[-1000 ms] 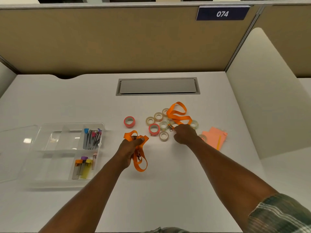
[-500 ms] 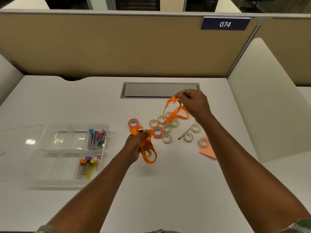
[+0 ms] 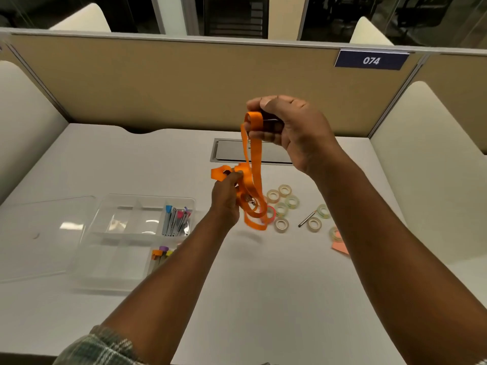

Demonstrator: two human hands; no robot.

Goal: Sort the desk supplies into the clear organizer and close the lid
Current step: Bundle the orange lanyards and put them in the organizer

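Observation:
My right hand (image 3: 287, 130) is raised above the desk, pinching the top of an orange lanyard (image 3: 254, 164) that hangs down from it. Lower, my left hand (image 3: 226, 197) grips a bunched second orange lanyard (image 3: 224, 173); the two straps overlap near it. The clear organizer (image 3: 105, 259) sits on the desk at left, with coloured-capped items (image 3: 175, 219) in its back right compartment and more in the front right one. Its loose lid (image 3: 39, 235) lies flat to the left. Several tape rolls (image 3: 282, 208) lie to the right of my left hand.
A thin dark pen (image 3: 307, 219) lies among the rolls. Orange sticky notes (image 3: 340, 247) rest by my right forearm. A grey cable hatch (image 3: 229, 151) is set into the desk behind the hands. Tan partition walls close the back and sides.
My right hand has lifted its lanyard off the tape rolls and high above the desk. My left hand has risen too, keeping its lanyard. The camera has tilted upward.

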